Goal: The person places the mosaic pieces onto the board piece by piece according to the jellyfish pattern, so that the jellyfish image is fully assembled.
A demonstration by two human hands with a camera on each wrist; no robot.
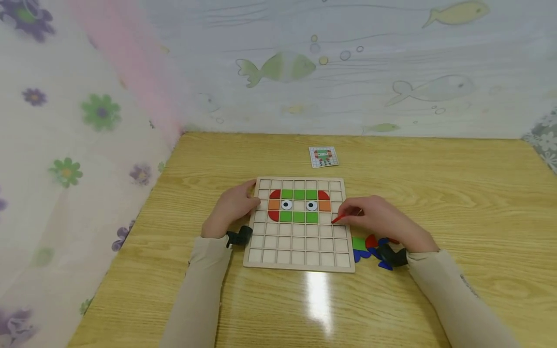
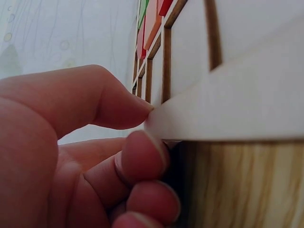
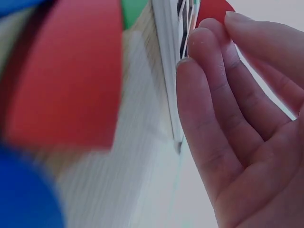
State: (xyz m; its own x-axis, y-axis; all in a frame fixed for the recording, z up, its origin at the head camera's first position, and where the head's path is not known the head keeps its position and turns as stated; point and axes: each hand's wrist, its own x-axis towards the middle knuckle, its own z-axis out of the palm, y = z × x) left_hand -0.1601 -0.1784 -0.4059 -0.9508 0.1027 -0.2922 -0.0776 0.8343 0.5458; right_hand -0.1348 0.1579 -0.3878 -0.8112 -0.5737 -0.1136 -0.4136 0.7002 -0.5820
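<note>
Pinching a red piece (image 3: pixel 211 8) between right fingers (image 3: pixel 216 66) at the gridded board's (image 1: pixel 299 242) three o'clock
Gripping the board's edge near ten o'clock with left fingers (image 2: pixel 142 156)

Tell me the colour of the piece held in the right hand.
The held piece is red, clearest in the right wrist view.

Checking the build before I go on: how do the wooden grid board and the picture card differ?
The wooden grid board is much larger than the picture card. The left hand grips the board's edge, while no hand touches the card. The card pictures parts below a face; the board's coloured pieces form only a face. Both show green areas and two eyes.
</note>
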